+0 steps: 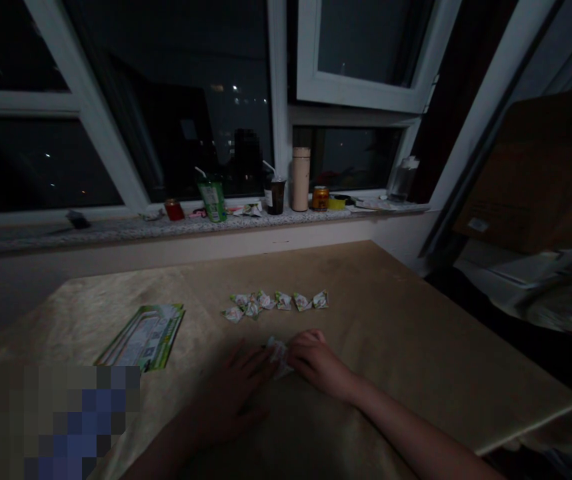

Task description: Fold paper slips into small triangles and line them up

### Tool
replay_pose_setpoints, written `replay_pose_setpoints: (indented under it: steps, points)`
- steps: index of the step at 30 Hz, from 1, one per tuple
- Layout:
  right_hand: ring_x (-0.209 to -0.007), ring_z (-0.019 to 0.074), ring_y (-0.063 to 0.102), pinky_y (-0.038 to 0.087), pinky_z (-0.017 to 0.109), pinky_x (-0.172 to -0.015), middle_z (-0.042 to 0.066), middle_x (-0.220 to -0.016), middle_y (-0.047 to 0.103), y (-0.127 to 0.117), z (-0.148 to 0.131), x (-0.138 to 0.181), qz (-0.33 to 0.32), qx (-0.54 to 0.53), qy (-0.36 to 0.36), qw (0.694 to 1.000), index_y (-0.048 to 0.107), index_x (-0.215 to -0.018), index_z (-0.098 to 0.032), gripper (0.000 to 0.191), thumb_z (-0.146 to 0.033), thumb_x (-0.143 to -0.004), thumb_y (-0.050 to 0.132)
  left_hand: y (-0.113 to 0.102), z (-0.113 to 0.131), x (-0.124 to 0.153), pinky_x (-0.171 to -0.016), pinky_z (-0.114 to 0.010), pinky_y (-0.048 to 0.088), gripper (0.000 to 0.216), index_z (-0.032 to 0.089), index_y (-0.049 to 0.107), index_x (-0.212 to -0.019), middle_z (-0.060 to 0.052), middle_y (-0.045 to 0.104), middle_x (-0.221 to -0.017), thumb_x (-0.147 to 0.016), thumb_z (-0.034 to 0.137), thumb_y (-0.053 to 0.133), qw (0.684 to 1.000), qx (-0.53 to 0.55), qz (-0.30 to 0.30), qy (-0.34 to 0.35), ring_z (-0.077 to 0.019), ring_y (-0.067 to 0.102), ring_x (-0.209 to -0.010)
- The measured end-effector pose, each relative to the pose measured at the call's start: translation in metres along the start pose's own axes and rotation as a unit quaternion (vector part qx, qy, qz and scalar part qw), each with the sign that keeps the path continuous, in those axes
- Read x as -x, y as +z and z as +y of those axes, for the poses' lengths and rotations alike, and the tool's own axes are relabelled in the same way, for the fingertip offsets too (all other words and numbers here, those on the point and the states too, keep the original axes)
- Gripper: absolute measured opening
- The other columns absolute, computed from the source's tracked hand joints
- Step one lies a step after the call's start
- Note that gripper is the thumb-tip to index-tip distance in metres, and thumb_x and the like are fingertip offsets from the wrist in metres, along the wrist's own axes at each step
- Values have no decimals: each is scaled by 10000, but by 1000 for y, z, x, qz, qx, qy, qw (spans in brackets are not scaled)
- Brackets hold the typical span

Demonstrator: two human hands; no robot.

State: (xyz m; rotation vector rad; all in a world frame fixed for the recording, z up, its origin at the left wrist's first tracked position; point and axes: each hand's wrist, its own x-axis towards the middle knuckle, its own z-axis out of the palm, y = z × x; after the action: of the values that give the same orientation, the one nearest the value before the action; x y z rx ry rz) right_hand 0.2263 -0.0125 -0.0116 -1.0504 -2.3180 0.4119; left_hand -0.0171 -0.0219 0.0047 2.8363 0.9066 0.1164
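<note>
A small crumpled white-and-green printed paper piece (279, 358) lies on the table between my two hands. My left hand (233, 387) rests low over the cloth with its fingers spread, the fingertips touching the piece's left side. Curled fingers of my right hand (319, 360) close on its right end. Just beyond, a row of several similar small pieces (283, 301) runs across the table, some of them touching at the left end. A flat green-and-white printed packet (149, 337) lies to the left of my left hand. Dim light hides fine detail.
A shiny beige cloth (391, 320) covers the table. Along the windowsill stand a green cup (213, 200), a dark drink cup (276, 196), a pink flask (301, 180), an amber jar (321, 199) and a red jar (173, 209). Cardboard boxes (536, 173) are stacked at the right.
</note>
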Motion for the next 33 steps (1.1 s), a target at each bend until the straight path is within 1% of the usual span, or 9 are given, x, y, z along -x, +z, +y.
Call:
replay_pose_setpoints:
  steps: [3,6,9,13,16,20,24,29,33]
  points:
    - [-898,153,531,287,312,-869,22,-866,612,0,3,0,10,29,20,999,602,-829,-170,177,-260,-945,502,1,6,-1,-1125,-530,123,728,337,115,-1488,-16,189,-1546,-895,470,516,1000,12,-12,14,-282,212,-1392]
    - [-911,159,516,288,314,-873,31,-872,589,0,4,0,3,70,28,997,589,-822,-166,208,-277,-956,474,3,9,0,-1131,-503,156,784,305,52,-1498,-25,158,-1552,-891,475,518,999,29,-19,26,-281,191,-1399]
    - [-920,165,500,288,320,-874,36,-880,572,2,4,-1,-5,116,36,993,582,-822,-168,240,-317,-962,456,5,11,3,-1128,-492,198,826,300,8,-1498,-25,146,-1555,-882,471,531,998,47,-24,26,-284,212,-1393]
    - [-926,173,484,283,334,-870,39,-900,562,3,6,-4,-7,166,47,985,585,-830,-172,240,-350,-949,478,7,11,6,-1124,-458,240,850,284,19,-1501,-28,131,-1558,-866,451,560,998,63,-12,23,-285,242,-1382]
    - [-935,182,478,285,336,-858,45,-912,563,5,7,-5,-17,188,54,980,593,-845,-170,243,-369,-941,491,6,13,6,-1118,-460,249,869,283,47,-1502,-35,145,-1555,-842,437,591,998,66,-9,19,-291,255,-1377]
    - [-944,191,477,280,340,-846,44,-910,573,7,8,-7,-26,201,60,977,604,-854,-176,241,-373,-940,494,1,18,4,-1110,-489,243,870,310,77,-1498,-31,144,-1556,-826,462,608,998,56,-24,25,-308,232,-1383]
    - [-929,185,488,273,333,-849,35,-888,592,9,8,-8,-22,201,53,978,601,-844,-178,217,-346,-940,502,0,20,4,-1106,-496,240,842,323,115,-1495,-36,136,-1556,-826,477,603,998,45,-23,32,-326,224,-1383]
    - [-900,178,513,277,322,-846,33,-859,618,11,7,-12,-29,200,56,978,595,-821,-168,197,-311,-934,519,3,20,5,-1114,-494,224,865,304,108,-1497,-50,130,-1555,-817,481,613,999,31,-31,28,-324,229,-1382]
    - [-896,179,520,277,324,-838,39,-864,629,15,7,-14,-27,210,62,975,599,-830,-164,169,-250,-938,502,4,22,4,-1114,-509,214,860,296,124,-1497,-54,136,-1553,-818,514,605,999,25,-21,25,-338,244,-1374]
